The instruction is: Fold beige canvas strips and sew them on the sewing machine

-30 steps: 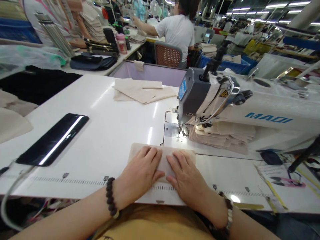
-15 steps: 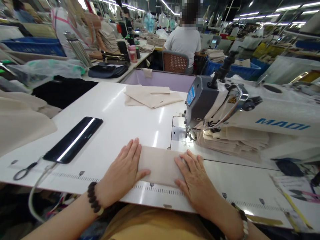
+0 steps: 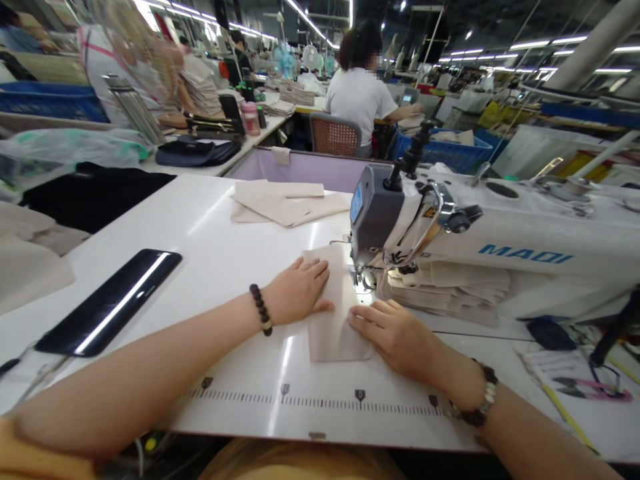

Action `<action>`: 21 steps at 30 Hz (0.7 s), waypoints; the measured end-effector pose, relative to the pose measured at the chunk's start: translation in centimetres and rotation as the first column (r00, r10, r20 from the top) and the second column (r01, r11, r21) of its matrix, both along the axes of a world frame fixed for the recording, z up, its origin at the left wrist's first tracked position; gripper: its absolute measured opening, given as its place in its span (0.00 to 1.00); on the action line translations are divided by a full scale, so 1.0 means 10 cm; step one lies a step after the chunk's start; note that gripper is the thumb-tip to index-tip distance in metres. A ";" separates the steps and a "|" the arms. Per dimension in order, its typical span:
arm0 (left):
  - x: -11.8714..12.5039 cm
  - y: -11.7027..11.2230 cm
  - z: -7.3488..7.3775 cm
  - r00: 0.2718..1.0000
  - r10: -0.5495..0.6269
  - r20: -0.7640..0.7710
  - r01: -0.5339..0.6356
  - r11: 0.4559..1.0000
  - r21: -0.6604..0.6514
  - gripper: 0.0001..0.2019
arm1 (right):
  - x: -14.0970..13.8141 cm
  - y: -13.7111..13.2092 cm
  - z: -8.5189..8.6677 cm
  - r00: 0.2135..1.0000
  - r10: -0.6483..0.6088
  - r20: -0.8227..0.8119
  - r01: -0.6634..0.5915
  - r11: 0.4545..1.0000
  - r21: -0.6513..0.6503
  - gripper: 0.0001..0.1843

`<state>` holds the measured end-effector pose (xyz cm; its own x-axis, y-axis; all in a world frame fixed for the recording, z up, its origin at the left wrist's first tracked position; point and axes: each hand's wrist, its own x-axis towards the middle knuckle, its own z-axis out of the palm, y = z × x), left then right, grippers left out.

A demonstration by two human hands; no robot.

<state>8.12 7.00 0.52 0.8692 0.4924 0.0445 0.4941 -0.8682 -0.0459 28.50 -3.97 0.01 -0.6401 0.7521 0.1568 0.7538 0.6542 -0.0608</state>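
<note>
A folded beige fabric piece (image 3: 331, 340) lies lengthwise on the white sewing table, its right edge beside the needle area of the sewing machine (image 3: 383, 217). My left hand (image 3: 299, 291) rests flat on its left side, fingers stretched and thumb apart. At the right edge, just in front of the presser foot (image 3: 367, 279), the fingertips of my right hand (image 3: 400, 340) touch the cloth with fingers extended. That hand's thumb is mostly hidden. Whether the fabric's edge lies under the foot, I cannot tell.
Behind the needle lies a stack of beige pieces (image 3: 450, 290). More folded beige cloth (image 3: 285, 202) is at the table's far side. A phone (image 3: 113, 303) with a cable lies left. Pink-handled snippers (image 3: 595, 389) lie right. A person in white (image 3: 355, 100) sits ahead.
The fabric has been turned from lying crosswise near the front edge to lengthwise, and moved forward to the needle. Both hands have gone forward with it.
</note>
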 end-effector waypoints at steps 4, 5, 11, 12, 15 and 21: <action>0.27 -0.02 0.03 0.993 -0.112 0.024 0.112 0.994 -0.010 0.08 | 0.04 0.15 -0.06 1.000 -0.005 -0.030 0.007 0.996 0.084 0.15; 0.30 -0.07 0.02 0.988 -0.150 0.032 0.152 0.988 -0.037 0.06 | 0.05 0.15 -0.08 0.999 -0.026 -0.042 0.030 0.995 0.096 0.15; 0.29 -0.19 -0.03 0.994 -0.067 0.081 0.074 0.993 -0.087 0.11 | 0.09 0.10 -0.13 0.992 -0.117 -0.052 0.122 0.988 0.100 0.17; 0.28 -0.17 -0.04 0.995 -0.063 0.079 0.070 0.994 -0.089 0.12 | 0.09 0.10 -0.13 0.990 -0.130 -0.053 0.135 0.986 0.095 0.17; 0.29 -0.10 -0.07 0.994 -0.073 0.087 0.081 0.993 -0.092 0.13 | 0.10 0.11 -0.14 0.984 -0.166 -0.061 0.171 0.981 0.094 0.18; 0.35 -0.02 -0.17 0.985 -0.112 0.129 0.123 0.989 -0.081 0.14 | 0.09 0.13 -0.17 0.974 -0.222 -0.049 0.226 0.971 0.077 0.17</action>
